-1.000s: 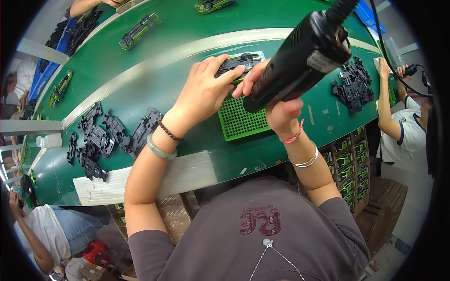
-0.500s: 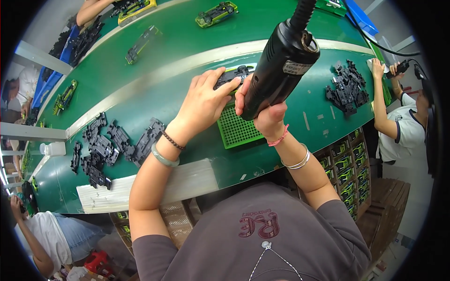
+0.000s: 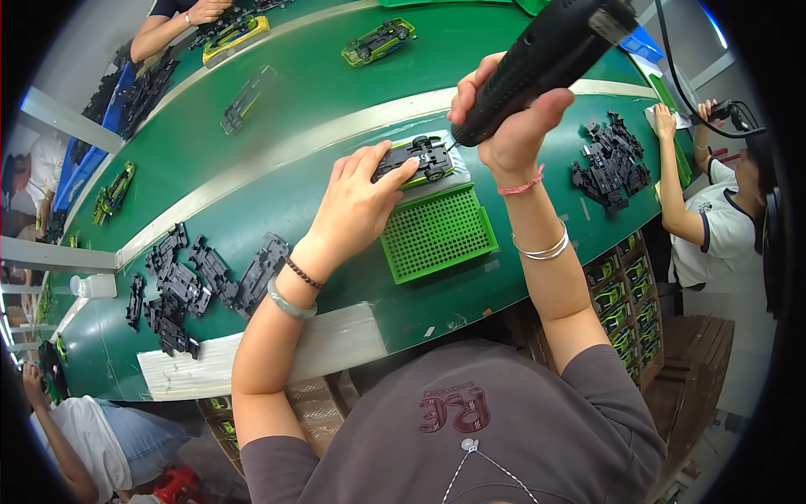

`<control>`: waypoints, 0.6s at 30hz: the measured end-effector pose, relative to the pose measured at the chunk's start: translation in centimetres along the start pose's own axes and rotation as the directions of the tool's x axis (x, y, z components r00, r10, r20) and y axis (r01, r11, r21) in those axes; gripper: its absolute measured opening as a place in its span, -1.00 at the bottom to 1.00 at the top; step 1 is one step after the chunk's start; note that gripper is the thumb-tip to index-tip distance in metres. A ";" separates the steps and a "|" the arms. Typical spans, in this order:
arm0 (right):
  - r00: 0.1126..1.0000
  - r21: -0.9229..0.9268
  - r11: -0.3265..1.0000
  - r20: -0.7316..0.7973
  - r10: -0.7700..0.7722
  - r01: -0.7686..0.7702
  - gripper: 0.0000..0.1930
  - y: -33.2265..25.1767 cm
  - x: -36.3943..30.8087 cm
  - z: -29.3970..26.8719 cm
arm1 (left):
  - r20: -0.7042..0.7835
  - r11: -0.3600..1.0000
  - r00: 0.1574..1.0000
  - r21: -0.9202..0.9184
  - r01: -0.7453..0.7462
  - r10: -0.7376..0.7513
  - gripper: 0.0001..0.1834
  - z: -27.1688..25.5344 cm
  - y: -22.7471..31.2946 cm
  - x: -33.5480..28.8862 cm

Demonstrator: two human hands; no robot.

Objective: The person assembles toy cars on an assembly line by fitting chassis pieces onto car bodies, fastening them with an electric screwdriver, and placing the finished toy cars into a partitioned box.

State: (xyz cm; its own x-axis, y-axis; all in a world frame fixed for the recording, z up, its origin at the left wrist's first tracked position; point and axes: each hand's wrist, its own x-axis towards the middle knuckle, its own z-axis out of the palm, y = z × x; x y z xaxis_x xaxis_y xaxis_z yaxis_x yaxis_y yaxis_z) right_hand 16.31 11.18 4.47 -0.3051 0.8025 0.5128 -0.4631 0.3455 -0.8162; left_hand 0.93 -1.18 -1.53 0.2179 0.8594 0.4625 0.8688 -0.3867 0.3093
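An upturned toy car point(image 3: 428, 156), black chassis up with a yellow-green body edge below, lies on a pale pad on the green table. Across its left part rests my left hand point(image 3: 357, 197), the fingers and thumb gripping it. My right hand point(image 3: 516, 139) is wrapped round a black electric screwdriver point(image 3: 537, 71), tilted with its lower end beside the car's right end. Whether its tip touches the car cannot be made out. Just nearer to me sits a green perforated basket point(image 3: 441, 233).
Black chassis parts lie in piles on the left point(image 3: 180, 281) and right point(image 3: 611, 164). Beyond a pale strip, more toy cars point(image 3: 378, 42) lie on the green surface. Co-workers are at the far left and at the right point(image 3: 714, 210). A box of cars point(image 3: 625, 294) stands below the table edge.
My right hand and the screwdriver have moved up and to the right, uncovering the car's right end and more of the basket. My left hand stays on the car.
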 end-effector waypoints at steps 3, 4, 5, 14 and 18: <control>0.999 -0.020 0.999 0.006 0.036 -0.035 -0.05 0.7 0.1 -0.1 | 0.005 1.000 1.000 0.005 0.006 -0.006 -0.49 -0.1 0.1 0.0; 0.999 -0.062 0.997 0.022 0.048 -0.047 -0.06 0.6 0.0 -0.1 | 0.006 1.000 1.000 0.009 0.009 -0.009 -0.49 -0.2 0.1 0.0; 0.998 -0.062 0.997 0.022 0.051 -0.049 -0.06 0.7 0.0 -0.1 | 0.007 1.000 1.000 0.008 0.011 -0.011 -0.49 -0.2 0.1 0.0; 0.997 0.005 1.000 0.077 0.000 -0.001 -0.21 2.4 0.2 0.7 | -0.010 0.999 1.000 0.028 -0.017 0.018 -0.50 -0.2 -0.1 0.2; 0.997 -0.001 0.999 0.062 0.040 -0.040 -0.22 2.8 0.6 0.7 | -0.005 1.000 1.000 0.009 -0.009 0.009 -0.50 -0.1 -0.1 0.3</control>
State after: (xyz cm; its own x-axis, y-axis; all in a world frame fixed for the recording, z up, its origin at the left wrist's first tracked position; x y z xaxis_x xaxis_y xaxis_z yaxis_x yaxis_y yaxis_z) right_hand 14.25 12.27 2.70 -0.3747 0.7839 0.4951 -0.4494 0.3135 -0.8365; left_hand 0.85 -0.91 -1.34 0.2231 0.8543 0.4694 0.8708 -0.3911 0.2980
